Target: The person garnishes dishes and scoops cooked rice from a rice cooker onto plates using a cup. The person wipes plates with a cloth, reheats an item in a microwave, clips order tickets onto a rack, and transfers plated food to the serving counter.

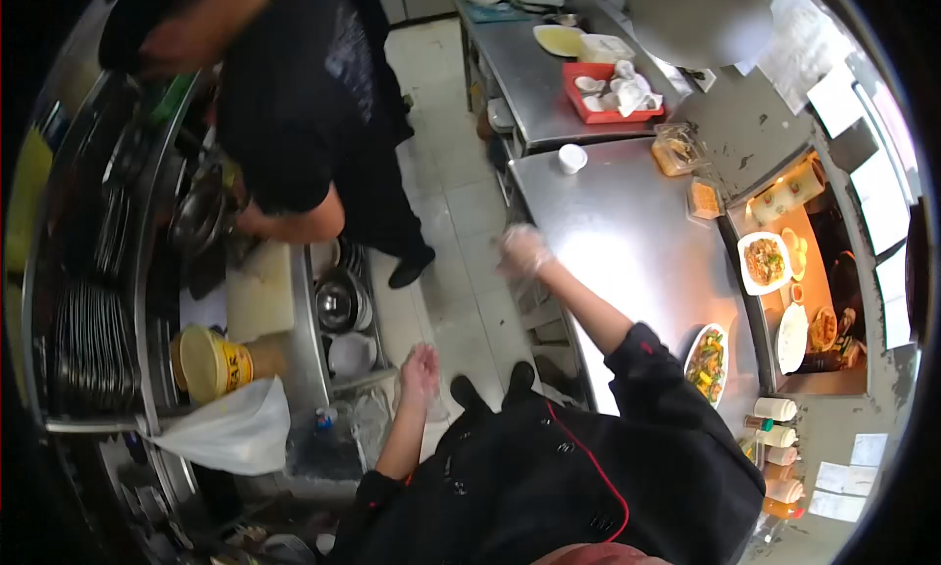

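My left hand is in a clear plastic glove, held over the floor beside the left counter, with its fingers loosely stretched and nothing visible in them. My right hand, also in a clear glove, hovers by the left edge of the steel table. Its fingers are blurred, and I cannot make out anything held. On that table, a small white cup stands beyond my right hand. Near my right elbow lies an oval plate of stir-fried vegetables. Metal bowls sit left of my left hand.
A co-worker in black stands at the left counter, bent over a pan. A cutting board and a yellow tub rest there. A red basket holds white bundles. Dishes, including a noodle plate, fill the pass window.
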### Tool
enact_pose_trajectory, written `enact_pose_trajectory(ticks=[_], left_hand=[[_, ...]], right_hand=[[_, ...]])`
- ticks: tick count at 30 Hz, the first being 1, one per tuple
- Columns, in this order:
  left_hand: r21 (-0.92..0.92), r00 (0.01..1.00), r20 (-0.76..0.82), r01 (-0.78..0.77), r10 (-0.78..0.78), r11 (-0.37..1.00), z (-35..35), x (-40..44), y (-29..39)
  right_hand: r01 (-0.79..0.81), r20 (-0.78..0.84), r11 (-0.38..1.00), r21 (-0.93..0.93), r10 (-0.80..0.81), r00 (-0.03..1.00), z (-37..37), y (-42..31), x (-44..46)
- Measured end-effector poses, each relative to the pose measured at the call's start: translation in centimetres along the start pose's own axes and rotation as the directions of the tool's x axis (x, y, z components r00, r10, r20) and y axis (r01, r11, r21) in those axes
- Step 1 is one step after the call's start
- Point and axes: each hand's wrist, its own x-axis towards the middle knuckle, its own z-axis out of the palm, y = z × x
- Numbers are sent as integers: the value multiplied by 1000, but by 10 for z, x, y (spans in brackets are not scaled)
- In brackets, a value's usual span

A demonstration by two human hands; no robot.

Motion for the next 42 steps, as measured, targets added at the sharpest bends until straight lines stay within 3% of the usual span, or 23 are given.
enact_pose_trajectory(ticks=[3,5,7,12,15,17,18,20,23,25,27,28,29,31,33,35,36,37,38,39,40,41,42], left_hand=[[139,995,45,79,-86,987,19,-13,-8],[210,996,69,49,-64,977,26,-17,-18],[213,995,90,32,-52,977,21,-24,-24],[362,985,30,150,-172,920,9,-50,-42],[436,933,128,250,-335,864,27,-44,-50],[563,882,180,271,-436,781,53,-19,-55],[713,945,159,89,-284,695,110,-44,-56],[830,868,350,-114,-351,546,160,-29,-65],[801,580,599,-456,-552,388,252,16,-104],[583,258,712,-736,-653,345,322,0,-134],[423,-71,657,-790,-750,445,378,-28,-173],[292,-272,586,-807,-763,512,408,-51,-183],[159,-439,504,-799,-744,579,426,-92,-198],[-449,-853,308,-521,-422,725,462,-185,-227],[-498,-926,309,-351,-216,793,471,-286,-238],[-525,-949,290,-53,120,850,490,-378,-224],[-497,-953,303,-138,22,856,492,-412,-229],[-597,-922,309,3,234,802,489,-464,-231],[-757,-878,347,-54,331,651,480,-506,-225],[-332,-864,460,44,203,942,467,-557,-222],[-817,-880,306,-46,364,574,468,-606,-234],[-979,-728,-146,7,670,-206,468,-656,-228],[-981,-878,-58,-38,475,-191,462,-694,-203]], right_hand=[[-445,-251,895,-18,427,869,27,137,89],[-508,-382,841,186,538,751,-20,174,81],[-450,-338,856,255,515,788,-20,202,88],[-570,-257,769,289,636,727,61,187,100],[-373,-406,861,346,496,768,89,115,15],[-386,-350,837,389,522,778,95,61,-59],[-391,-330,826,405,532,780,116,42,-96],[-455,-334,777,436,609,719,150,4,-176],[-566,-311,602,564,789,530,178,-28,-268],[-724,-92,311,616,941,326,204,-46,-320],[-746,106,-4,666,990,89,208,-70,-376],[-659,200,-229,717,972,-121,162,-91,-396],[-553,6,-158,818,964,-266,143,-111,-427],[-453,7,-268,850,866,-500,97,-151,-482],[-562,-364,-3,827,758,-540,62,-183,-531],[-911,-652,-73,406,676,-344,-64,-229,-541],[-954,-750,-19,299,614,-247,-80,-245,-562],[-966,-788,-50,255,568,-238,-112,-265,-573],[-974,-848,-184,131,488,-206,-134,-281,-579],[-963,-879,-266,46,448,-166,-151,-297,-589],[-956,-916,-292,-19,389,-101,-161,-307,-603],[-945,-944,-316,-82,329,-28,-169,-315,-616],[-909,-956,-384,-164,289,51,-175,-322,-629]])
